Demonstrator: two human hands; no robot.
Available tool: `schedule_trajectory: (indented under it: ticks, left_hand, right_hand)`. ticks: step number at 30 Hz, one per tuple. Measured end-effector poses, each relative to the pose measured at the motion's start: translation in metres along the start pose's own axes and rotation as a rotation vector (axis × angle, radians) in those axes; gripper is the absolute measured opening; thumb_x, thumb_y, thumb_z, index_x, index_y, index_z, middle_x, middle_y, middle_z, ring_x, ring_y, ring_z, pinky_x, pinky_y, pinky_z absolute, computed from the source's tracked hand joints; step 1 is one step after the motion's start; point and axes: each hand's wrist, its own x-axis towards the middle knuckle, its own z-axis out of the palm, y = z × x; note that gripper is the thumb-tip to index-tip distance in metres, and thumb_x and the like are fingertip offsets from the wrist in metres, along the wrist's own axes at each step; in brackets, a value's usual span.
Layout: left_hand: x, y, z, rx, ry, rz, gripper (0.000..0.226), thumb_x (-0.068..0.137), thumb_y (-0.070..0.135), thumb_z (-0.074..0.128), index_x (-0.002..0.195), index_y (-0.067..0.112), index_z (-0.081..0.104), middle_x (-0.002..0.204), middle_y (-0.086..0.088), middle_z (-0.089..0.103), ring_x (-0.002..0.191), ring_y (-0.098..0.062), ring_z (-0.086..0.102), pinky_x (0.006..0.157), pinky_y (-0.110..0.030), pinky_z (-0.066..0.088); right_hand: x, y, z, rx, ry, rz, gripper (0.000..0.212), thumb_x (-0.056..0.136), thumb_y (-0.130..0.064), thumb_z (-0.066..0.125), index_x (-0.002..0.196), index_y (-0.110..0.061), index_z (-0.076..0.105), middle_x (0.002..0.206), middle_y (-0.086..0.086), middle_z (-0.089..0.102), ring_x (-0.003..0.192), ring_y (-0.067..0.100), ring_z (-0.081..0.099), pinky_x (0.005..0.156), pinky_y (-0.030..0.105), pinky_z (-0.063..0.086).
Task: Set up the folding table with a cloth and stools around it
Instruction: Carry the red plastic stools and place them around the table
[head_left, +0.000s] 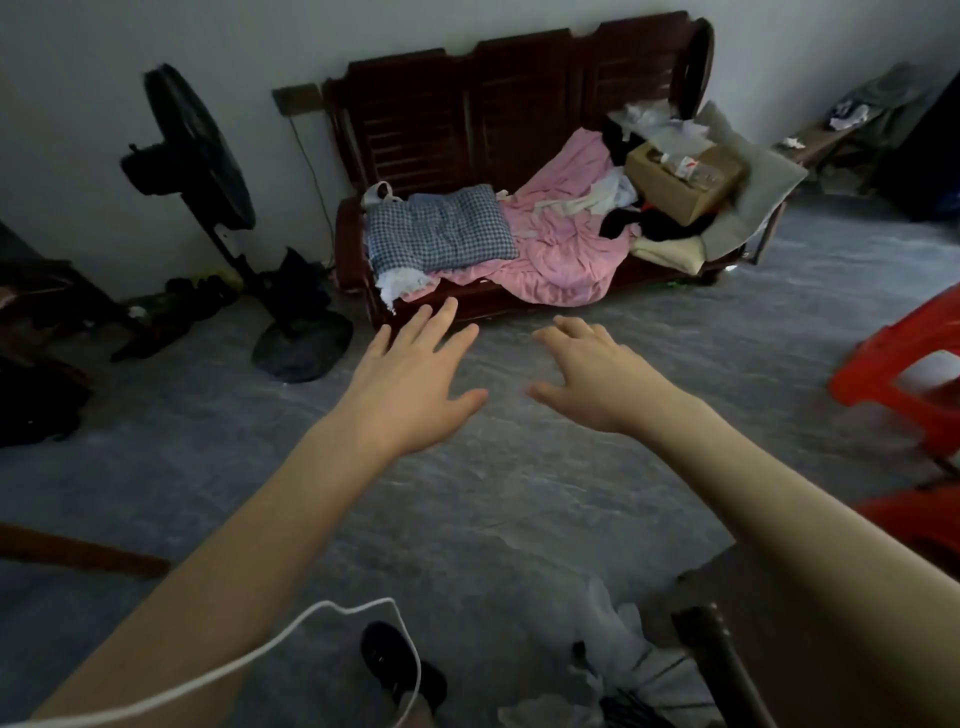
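A dark wooden sofa (519, 130) against the wall carries a pink sheet (566, 249) and a checked cloth (441, 228). Red stools (904, 379) stand at right. Left hand (410, 384) and right hand (592, 379) hover over the floor, fingers apart, holding nothing.

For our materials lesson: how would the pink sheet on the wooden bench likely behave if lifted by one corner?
The pink sheet lies rumpled and creased, so it is probably floppy and light. It spills over the bench edge, so it may slide. A cardboard box beside it might get dragged.
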Motion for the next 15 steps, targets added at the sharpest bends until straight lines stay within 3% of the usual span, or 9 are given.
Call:
schedule_trajectory:
  ticks: [15]
  left_hand:
    - [0.214, -0.107, -0.049, 0.074, 0.014, 0.371, 0.073, 0.095, 0.059, 0.040, 0.155, 0.030, 0.011, 0.164, 0.002, -0.010, 0.150, -0.019, -0.006, 0.121, -0.048, 0.005]
  right_hand:
    - [0.154, -0.002, -0.041, 0.019, 0.116, 0.385, 0.064, 0.088, -0.051, 0.056, 0.142, -0.020, 0.039, 0.153, 0.010, 0.029, 0.137, 0.033, 0.032, 0.106, 0.050, 0.038]
